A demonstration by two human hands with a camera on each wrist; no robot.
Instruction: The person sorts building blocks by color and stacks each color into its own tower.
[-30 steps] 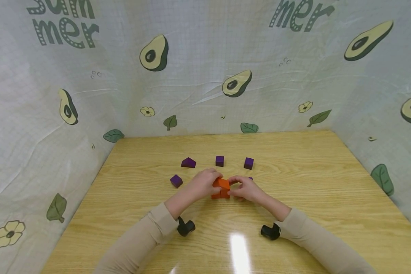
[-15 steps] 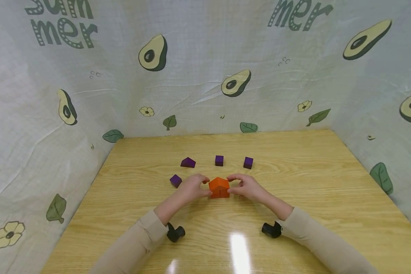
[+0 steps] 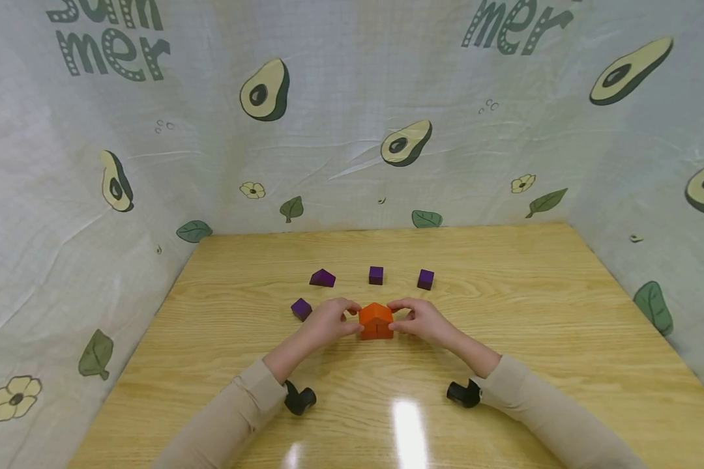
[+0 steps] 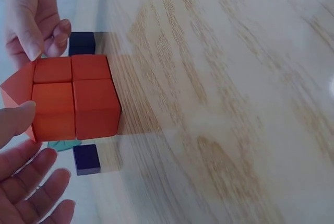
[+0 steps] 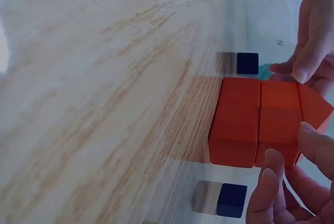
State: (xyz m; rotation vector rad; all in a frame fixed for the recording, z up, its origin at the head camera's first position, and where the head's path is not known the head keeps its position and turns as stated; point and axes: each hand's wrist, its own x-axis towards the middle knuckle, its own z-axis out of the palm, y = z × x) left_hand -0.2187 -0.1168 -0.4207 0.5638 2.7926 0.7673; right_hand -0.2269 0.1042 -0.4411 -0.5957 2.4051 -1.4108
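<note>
Between my hands stands a small house of orange blocks: cubes [image 3: 377, 331] stacked two by two, topped by a triangular block [image 3: 375, 312] with its peak up. My left hand [image 3: 331, 318] pinches the triangular block at its left end, the thumb on the front edge by the seam, as the left wrist view shows, while the other fingers fan out. From the right, my right hand [image 3: 420, 320] grips the roof's other end; in the right wrist view its thumb lies on the seam and curled fingers meet the upper cube's [image 5: 280, 125] side.
Behind the house lie two purple cubes [image 3: 376, 275] [image 3: 425, 279] and a purple triangular block [image 3: 322, 278]. One more purple cube [image 3: 301, 309] sits by my left hand. Printed cloth [image 3: 340, 163] walls in the wooden table [image 3: 504, 286].
My left hand has shifted left from over the stack, leaving the triangular block in full sight, centred on the cubes. Both hands now flank it; over the last half second they barely move.
</note>
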